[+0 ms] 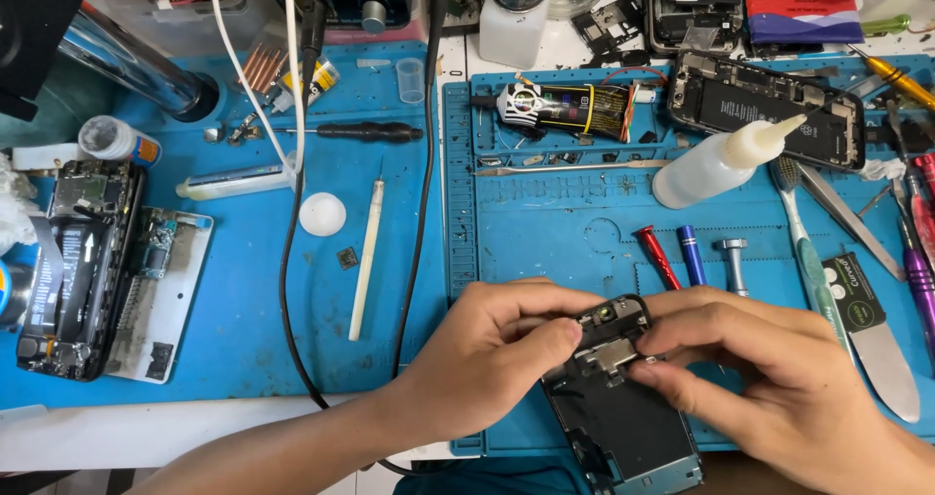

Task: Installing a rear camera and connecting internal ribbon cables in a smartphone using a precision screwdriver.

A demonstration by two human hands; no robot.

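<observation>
Both hands grip my opened phone frame [623, 427] at the worktop's near edge: left hand [487, 359] steadies its top, right hand [769, 368] pinches a small metal bracket [612, 356] there. Interior largely stripped; I judge disassembly well advanced, bracket unfinished.

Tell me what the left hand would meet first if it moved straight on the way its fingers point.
The left hand points right across the opened phone chassis, so it would probably first meet the right hand, which grips the same small metal part.
</observation>
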